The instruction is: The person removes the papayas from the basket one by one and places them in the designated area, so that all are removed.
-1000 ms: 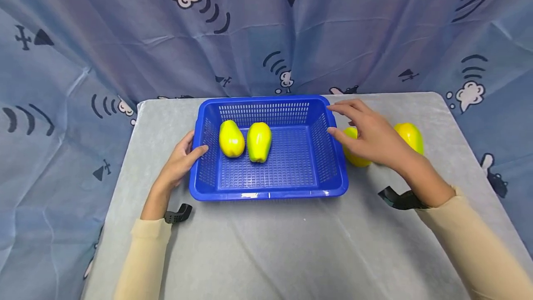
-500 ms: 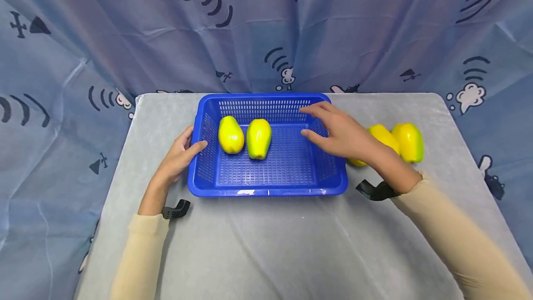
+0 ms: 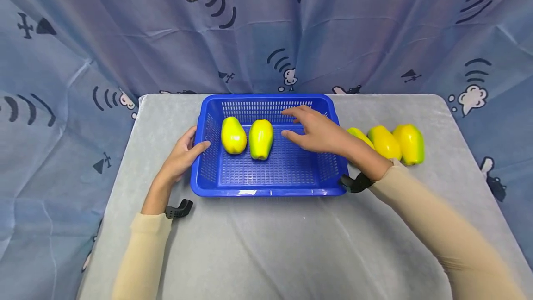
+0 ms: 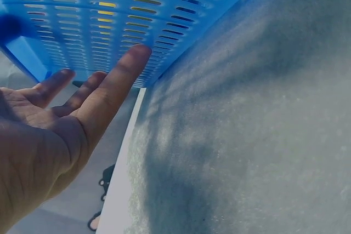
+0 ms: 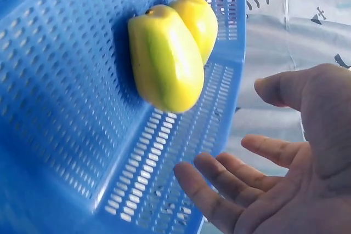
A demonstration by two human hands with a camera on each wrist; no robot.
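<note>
A blue slotted plastic basket [image 3: 268,192] stands on the table. Inside it, toward the left, two yellow-green papayas lie side by side: one papaya [image 3: 233,135] by the left wall and another papaya [image 3: 261,139] to its right. My left hand [image 3: 181,156] holds the basket's left side, thumb over the rim and fingers against the outer wall, as the left wrist view shows. Above the basket's right half hovers my right hand [image 3: 314,131], fingers spread and holding nothing; the nearer papaya [image 5: 164,61] is apart from its fingertips.
Right of the basket, three more papayas lie in a row: one papaya [image 3: 360,136] partly behind the right forearm, a middle papaya [image 3: 385,142] and an outer papaya [image 3: 410,144]. A grey cloth covers the table [image 3: 266,249]. A patterned blue curtain [image 3: 250,27] hangs behind.
My right hand has moved left from beside the basket's right rim to above its inside, uncovering the papayas on the right. The left hand stays at the basket's left side.
</note>
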